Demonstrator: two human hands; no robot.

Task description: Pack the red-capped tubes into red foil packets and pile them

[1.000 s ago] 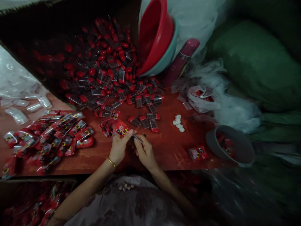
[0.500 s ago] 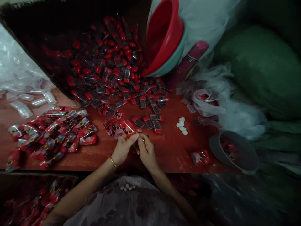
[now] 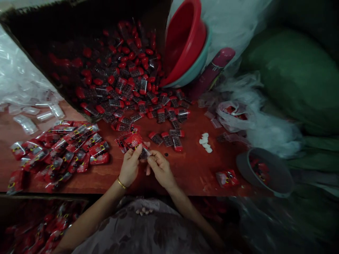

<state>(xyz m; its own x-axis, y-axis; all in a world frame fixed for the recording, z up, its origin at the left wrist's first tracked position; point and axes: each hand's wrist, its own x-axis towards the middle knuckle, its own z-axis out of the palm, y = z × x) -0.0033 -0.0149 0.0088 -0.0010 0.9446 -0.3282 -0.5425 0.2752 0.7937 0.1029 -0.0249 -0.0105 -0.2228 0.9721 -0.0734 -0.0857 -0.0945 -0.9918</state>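
Observation:
Both hands meet over the table's front middle. Between the fingertips is a small red packet with a clear plastic end. My left hand, with a gold bangle at the wrist, is closed on its red part. My right hand pinches the clear end; whether something dark lies inside is too blurred to tell. Just behind the left fingers lies a fanned stack of red packets. Several clear boxes with red caps and dark contents lie beyond the right fingers. A small dark round piece rests beside the right hand.
A carton spills red-capped boxes onto the table. Filled red packets are heaped at left. To the right are white pieces, a grey bowl, a red basin and a pink spray can.
Both hands have shifted slightly left and down. The red packet has turned, its clear end now showing between the fingertips. The small dark piece beside the right hand has come into plain view.

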